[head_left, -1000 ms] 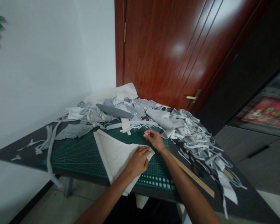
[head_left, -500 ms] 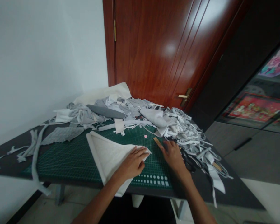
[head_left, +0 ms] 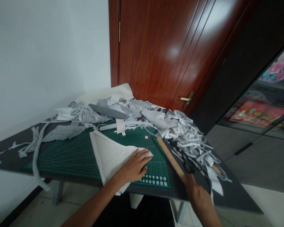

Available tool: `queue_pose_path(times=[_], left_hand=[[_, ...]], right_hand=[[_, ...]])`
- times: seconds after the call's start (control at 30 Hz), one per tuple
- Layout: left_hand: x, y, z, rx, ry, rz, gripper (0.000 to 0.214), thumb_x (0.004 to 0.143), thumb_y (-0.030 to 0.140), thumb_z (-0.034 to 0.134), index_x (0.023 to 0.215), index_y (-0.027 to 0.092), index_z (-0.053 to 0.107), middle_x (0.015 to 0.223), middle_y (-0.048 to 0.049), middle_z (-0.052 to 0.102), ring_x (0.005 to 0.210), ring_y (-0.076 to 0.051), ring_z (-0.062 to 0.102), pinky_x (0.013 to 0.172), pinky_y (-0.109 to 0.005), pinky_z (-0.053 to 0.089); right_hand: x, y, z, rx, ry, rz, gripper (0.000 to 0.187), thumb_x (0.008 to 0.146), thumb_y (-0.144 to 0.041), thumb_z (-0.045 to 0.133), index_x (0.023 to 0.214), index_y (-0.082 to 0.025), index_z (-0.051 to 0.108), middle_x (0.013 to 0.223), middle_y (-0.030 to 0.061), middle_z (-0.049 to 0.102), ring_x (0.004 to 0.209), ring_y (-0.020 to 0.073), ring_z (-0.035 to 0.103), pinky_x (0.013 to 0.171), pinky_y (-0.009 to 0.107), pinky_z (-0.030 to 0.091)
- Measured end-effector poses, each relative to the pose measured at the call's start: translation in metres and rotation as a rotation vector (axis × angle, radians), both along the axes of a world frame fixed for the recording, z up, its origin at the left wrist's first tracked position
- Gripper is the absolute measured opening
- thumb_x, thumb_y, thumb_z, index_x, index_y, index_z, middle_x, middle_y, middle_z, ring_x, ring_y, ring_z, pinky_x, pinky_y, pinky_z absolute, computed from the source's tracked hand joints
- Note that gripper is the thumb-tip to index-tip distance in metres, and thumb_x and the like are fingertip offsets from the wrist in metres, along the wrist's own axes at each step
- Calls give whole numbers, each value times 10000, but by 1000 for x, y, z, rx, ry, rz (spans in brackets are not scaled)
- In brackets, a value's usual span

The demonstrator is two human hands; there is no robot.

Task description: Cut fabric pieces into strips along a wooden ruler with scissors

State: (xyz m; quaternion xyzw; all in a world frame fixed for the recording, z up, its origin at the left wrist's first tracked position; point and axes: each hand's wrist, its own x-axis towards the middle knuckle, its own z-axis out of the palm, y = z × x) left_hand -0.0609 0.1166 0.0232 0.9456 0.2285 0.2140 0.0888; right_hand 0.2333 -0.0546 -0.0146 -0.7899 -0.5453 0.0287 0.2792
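Observation:
My left hand (head_left: 137,163) lies flat with fingers stretched out on the right end of a folded piece of white cloth (head_left: 111,154). The cloth tapers to a point under the fingertips, and its lower edge hangs over the table front. At the table's front edge, my right hand (head_left: 198,194) is closed around the near end of a wooden ruler (head_left: 171,159), a flat strip with no readable markings. The ruler slants away along the right side of the green cutting mat (head_left: 71,160). Black scissors (head_left: 188,162) lie just right of it.
A heap of grey and white fabric scraps (head_left: 180,126) spreads along the back and right of the dark table (head_left: 236,197). A small pink piece (head_left: 146,137) sits on the mat. A long fabric strip (head_left: 36,157) hangs off the left front edge. Behind is a wooden door (head_left: 153,56).
My right hand has moved toward me to the ruler's near end, exposing more of the ruler and the scissors. My left hand stays on the cloth. The view has shifted slightly.

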Motion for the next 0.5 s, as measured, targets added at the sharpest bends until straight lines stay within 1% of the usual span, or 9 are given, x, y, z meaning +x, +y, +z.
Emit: queue_pose_path(times=[0.07,0.13,0.17,0.23,0.27,0.33,0.4,0.43,0.5], left_hand=[[1,-4,2,15,9,-6,521,955,183,540,1476,210,529,1589,-114,493,1525,-278,379,1282,-534,254],[2,-6,3,25,11,-10,514,964,205,540,1477,211,525,1581,-114,498,1519,-283,384,1281,-520,265],[2,-6,3,28,6,-7,512,966,215,542,1478,209,523,1573,-117,505,1516,-287,388,1280,-517,269],[3,-6,1,28,-4,-3,520,962,231,555,1480,190,521,1552,-134,523,1507,-299,401,1276,-506,289],[3,-6,-1,26,-7,-6,526,959,237,563,1480,177,521,1550,-146,525,1503,-304,407,1273,-495,303],[3,-5,-9,29,-18,-21,538,956,244,568,1485,161,517,1567,-160,507,1503,-306,412,1270,-472,322],[3,-4,-18,48,-35,-25,568,958,261,567,1512,161,487,1594,-165,477,1510,-306,404,1277,-468,316],[3,-3,-23,57,-42,-16,591,960,272,566,1531,164,463,1601,-163,468,1513,-307,399,1282,-476,307],[4,-4,-32,65,-39,-2,623,962,278,562,1561,179,425,1613,-150,457,1517,-314,391,1284,-496,300]], right_hand=[[-9,1,11,-10,167,-8,416,897,-679,282,948,-412,596,559,85,621,499,373,672,479,475,502],[-28,8,25,2,318,19,458,928,-726,285,991,-386,584,543,44,609,487,323,656,463,410,486],[-40,14,34,0,373,71,466,943,-728,312,1044,-363,584,544,26,602,487,302,646,457,382,485],[-68,30,49,-1,423,286,477,982,-667,388,1239,-306,568,663,19,670,571,264,678,525,346,538],[-81,40,56,-6,419,393,518,1002,-626,400,1363,-277,529,757,35,718,653,257,716,604,348,581],[-104,60,69,-15,335,570,582,1032,-519,417,1549,-250,412,1124,106,763,1025,274,749,879,402,606],[-120,78,80,-44,217,701,581,1034,-403,455,1593,-260,396,1453,118,630,1363,282,586,1124,458,480],[-127,86,84,-70,165,754,557,1027,-345,470,1578,-265,437,1526,105,571,1434,278,516,1182,464,419],[-139,98,92,-146,93,836,511,1016,-254,472,1524,-253,527,1530,102,571,1425,271,528,1191,444,408]])
